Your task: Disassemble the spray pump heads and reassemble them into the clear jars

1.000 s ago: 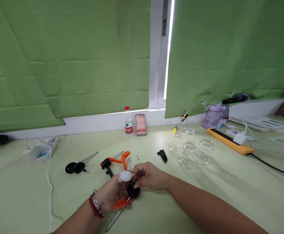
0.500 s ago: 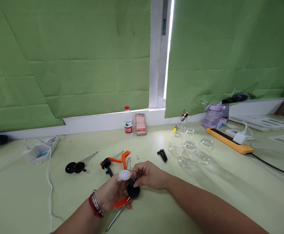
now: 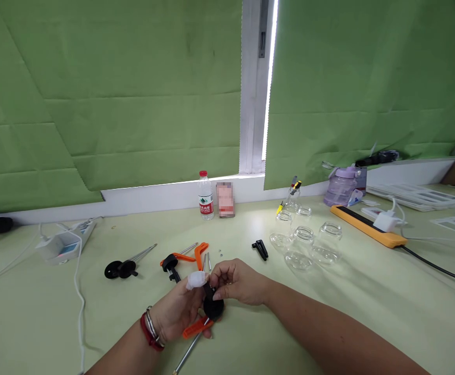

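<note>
My left hand [image 3: 177, 311], a white wrapping on its thumb, is closed around a black plastic part with a round disc [image 3: 213, 308]. A metal rod [image 3: 188, 354] runs from this part toward the near edge, and an orange piece [image 3: 196, 327] sits just below the disc. The fingertips of my right hand [image 3: 240, 281] pinch at the upper end of the black part; anything small between them is hidden. Beyond my left hand lies a similar black part [image 3: 170, 263] beside two orange angled pieces [image 3: 199, 255] and thin metal rods [image 3: 209, 260].
Black discs with rods [image 3: 126, 269] lie to the left. Two black handles [image 3: 260, 250] and several clear glass jars [image 3: 303, 247] are to the right. A water bottle [image 3: 206, 198] stands at the back. An orange power strip [image 3: 368, 229] and a white socket block [image 3: 65, 245] flank the table.
The held black part and its rod have tilted slightly, the rod's lower end dropping toward the near edge. My left thumb has shifted a little left. Both hands keep their grip.
</note>
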`<state>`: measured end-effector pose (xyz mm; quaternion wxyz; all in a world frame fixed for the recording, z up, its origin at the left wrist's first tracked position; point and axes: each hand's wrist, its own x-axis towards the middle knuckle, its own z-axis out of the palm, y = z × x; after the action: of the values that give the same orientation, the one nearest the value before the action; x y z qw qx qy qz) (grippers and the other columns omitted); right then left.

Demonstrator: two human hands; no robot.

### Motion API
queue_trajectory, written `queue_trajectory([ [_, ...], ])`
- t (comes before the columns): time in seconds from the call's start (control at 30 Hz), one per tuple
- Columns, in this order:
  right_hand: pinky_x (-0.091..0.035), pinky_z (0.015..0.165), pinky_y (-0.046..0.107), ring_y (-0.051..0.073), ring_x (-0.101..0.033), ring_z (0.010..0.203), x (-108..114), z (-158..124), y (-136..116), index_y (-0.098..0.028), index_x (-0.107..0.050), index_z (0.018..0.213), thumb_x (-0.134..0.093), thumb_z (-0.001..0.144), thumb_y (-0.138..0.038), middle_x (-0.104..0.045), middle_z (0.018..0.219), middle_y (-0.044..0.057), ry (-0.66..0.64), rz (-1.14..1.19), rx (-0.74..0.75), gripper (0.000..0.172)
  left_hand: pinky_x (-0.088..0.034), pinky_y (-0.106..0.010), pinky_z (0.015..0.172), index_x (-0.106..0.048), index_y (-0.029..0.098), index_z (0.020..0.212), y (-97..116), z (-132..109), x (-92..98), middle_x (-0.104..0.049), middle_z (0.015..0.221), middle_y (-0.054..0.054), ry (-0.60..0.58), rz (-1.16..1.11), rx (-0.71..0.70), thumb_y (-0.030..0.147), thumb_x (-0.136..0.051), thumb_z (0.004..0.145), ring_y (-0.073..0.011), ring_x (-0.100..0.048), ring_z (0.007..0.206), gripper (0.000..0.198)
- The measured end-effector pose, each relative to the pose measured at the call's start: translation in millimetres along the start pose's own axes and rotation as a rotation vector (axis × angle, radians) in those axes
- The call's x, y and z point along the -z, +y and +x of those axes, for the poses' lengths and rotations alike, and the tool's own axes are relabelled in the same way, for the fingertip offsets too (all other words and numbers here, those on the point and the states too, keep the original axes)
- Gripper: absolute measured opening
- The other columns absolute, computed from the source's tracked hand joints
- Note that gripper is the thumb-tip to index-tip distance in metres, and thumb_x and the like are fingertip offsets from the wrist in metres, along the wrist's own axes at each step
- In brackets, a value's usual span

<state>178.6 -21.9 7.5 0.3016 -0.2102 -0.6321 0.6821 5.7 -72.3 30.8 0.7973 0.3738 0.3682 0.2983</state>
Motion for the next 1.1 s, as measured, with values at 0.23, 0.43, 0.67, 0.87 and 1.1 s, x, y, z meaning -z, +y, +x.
queue_trajectory([
  [0.23,-0.043,0.065,0.024,0.009,-0.052,0.065,3.6,0.8,3.6,-0.014,-0.062,0.082,-0.078,0.06,-0.026,-0.057,0.071,-0.003,-0.001,-0.031,0.026,0.03,-0.05,-0.037,0.059,-0.058,0.019,0.092,-0.9,1.9,-0.1,-0.058,0.083,-0.009,-0.096,-0.054,-0.019,0.058,-0.047,0.077,-0.0254,-0.058,0.078,0.043],
  [0.43,-0.041,0.057,0.023,0.007,-0.044,0.058,-1.4,-5.6,-8.6,-0.02,-0.065,0.101,-0.069,0.073,-0.029,-0.052,0.074,-0.002,0.202,-0.349,0.202,0.031,-0.049,-0.042,0.075,-0.06,0.016,0.105,-1.1,6.1,-1.7,-0.059,0.097,-0.01,-0.127,-0.251,-0.272,0.057,-0.039,0.082,-0.0227,-0.056,0.085,0.052],
  [0.67,-0.042,0.05,0.022,0.008,-0.052,0.052,-34.5,-22.0,-28.8,-0.025,-0.046,0.13,-0.04,0.091,-0.048,-0.058,0.075,0.001,-0.005,-0.208,0.178,0.046,-0.052,-0.035,0.059,-0.045,0.026,0.127,-4.9,2.6,-6.8,-0.05,0.119,-0.011,-0.148,-0.145,-0.592,0.048,-0.057,0.075,-0.025,-0.058,0.086,0.057],
  [0.87,-0.048,0.061,0.028,0.013,-0.06,0.07,-45.3,-21.8,-30.0,-0.019,-0.053,0.124,-0.04,0.089,-0.052,-0.06,0.088,0.007,-0.024,0.069,0.175,0.049,-0.047,-0.023,0.043,-0.037,0.036,0.125,-8.1,-0.6,-9.6,-0.046,0.118,-0.007,-0.069,0.091,-0.663,0.029,-0.076,0.061,-0.0076,-0.052,0.055,0.076],
  [1.1,-0.041,0.055,0.022,0.009,-0.051,0.056,-38.2,-20.6,-27.3,-0.018,-0.067,0.101,-0.047,0.087,-0.027,-0.059,0.073,0.001,0.081,-0.183,-0.002,0.026,-0.052,-0.029,0.066,-0.039,0.031,0.121,-7.9,6.8,-9.5,-0.022,0.141,-0.009,0.095,0.299,-0.838,0.031,-0.081,0.054,-0.0279,-0.046,0.11,0.079],
])
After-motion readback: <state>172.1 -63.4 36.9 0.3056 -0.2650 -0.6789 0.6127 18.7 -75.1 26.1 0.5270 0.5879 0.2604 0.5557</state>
